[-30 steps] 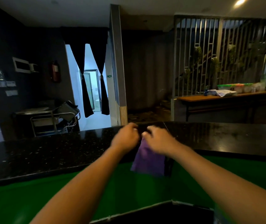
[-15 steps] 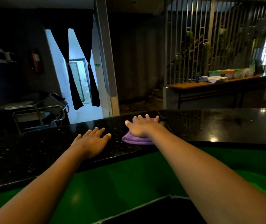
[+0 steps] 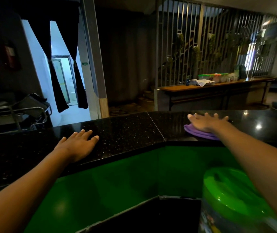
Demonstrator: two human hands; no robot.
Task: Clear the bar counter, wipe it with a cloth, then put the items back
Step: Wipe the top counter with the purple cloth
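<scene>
The purple cloth (image 3: 199,132) is pressed flat under the open right hand (image 3: 206,121) for wiping, while the tabletop (image 3: 126,130) is braced by the flat, empty left hand (image 3: 78,143).

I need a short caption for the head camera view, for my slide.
Right hand presses a purple cloth flat on the black bar counter; left hand rests open beside.

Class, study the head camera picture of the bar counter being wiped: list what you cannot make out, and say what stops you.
- Purple cloth: mostly covered by the right hand.
- Green-lidded container: label blurred, cut off by the bottom edge.
- Items on the far wooden table: too small and dim.
</scene>
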